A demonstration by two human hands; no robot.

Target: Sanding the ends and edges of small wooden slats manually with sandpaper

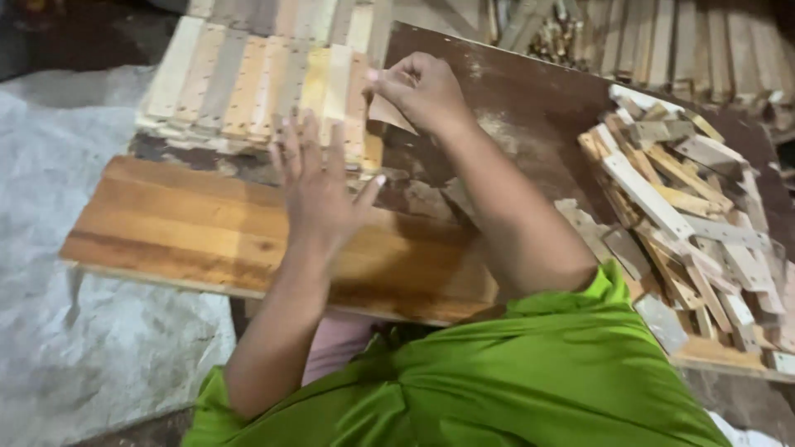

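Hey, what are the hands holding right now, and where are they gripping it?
The right hand pinches a thin tan piece, maybe sandpaper or veneer, by its upper edge. The left hand is open with fingers spread above the slatted wood panel, holding nothing.

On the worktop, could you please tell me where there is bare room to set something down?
The orange-brown varnished wooden board is bare left of the left hand. The dark brown tabletop is free between the right hand and the heap of pale wood offcuts. The pale slat panel leaves none.
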